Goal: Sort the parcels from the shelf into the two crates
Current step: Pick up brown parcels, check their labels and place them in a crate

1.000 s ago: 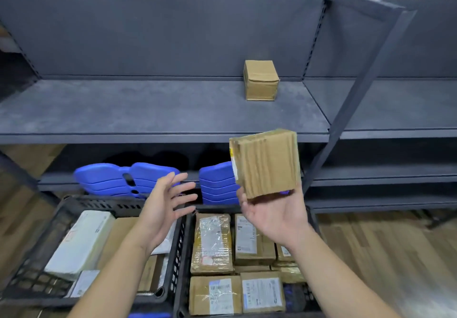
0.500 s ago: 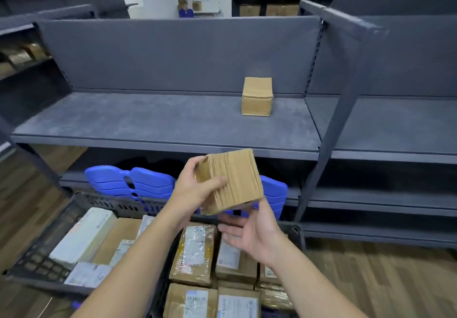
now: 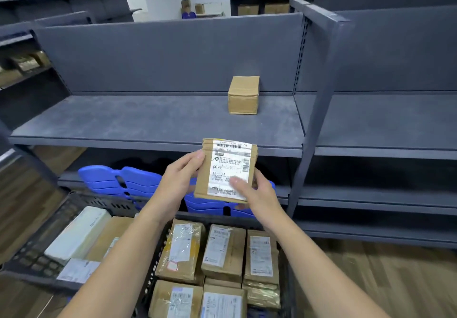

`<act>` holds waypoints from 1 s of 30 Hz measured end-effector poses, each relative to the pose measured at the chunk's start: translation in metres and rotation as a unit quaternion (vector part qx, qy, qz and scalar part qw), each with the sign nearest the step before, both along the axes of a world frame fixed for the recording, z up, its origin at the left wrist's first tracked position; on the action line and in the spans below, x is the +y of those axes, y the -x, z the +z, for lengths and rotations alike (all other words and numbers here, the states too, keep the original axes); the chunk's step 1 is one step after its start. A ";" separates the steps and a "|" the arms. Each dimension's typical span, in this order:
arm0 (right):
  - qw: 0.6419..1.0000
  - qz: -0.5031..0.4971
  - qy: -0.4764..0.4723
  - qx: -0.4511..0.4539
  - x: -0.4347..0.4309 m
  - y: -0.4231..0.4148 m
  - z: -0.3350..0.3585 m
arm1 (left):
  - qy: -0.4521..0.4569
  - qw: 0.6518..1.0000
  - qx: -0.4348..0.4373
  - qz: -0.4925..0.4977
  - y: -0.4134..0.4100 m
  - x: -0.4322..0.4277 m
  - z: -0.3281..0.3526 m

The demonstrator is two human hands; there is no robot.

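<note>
My left hand (image 3: 178, 179) and right hand (image 3: 259, 194) hold a parcel (image 3: 226, 170) between them, left hand on its left edge, right hand at its lower right corner, above the far end of the right crate (image 3: 288, 293) and before the front edge of the shelf (image 3: 148, 124). On that shelf a small box (image 3: 243, 95) sits toward the back, right of centre, near the upright post (image 3: 314, 119). Behind the crates, on the lower level, lie what may be stacked lids (image 3: 111, 179), and the left crate (image 3: 29, 258) stands just beside the right one, both with parcels inside.
</note>
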State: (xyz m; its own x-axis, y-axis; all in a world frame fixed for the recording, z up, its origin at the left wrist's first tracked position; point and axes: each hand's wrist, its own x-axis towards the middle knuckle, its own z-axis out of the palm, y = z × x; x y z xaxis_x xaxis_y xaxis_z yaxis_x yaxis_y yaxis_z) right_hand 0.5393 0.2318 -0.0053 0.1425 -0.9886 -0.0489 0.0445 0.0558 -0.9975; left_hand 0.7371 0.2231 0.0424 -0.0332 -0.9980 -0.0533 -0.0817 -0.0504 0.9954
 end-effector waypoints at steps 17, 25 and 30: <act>0.976 -0.089 -0.086 0.179 0.030 0.057 -0.062 | -0.152 0.982 -0.054 -0.094 0.033 0.030 -0.109; 0.908 0.023 -0.268 0.321 0.077 0.071 -0.164 | -0.299 0.925 -0.129 -0.195 0.049 0.074 -0.227; 0.874 0.058 -0.305 0.375 0.082 0.071 -0.191 | -0.306 0.914 -0.147 -0.221 0.053 0.081 -0.266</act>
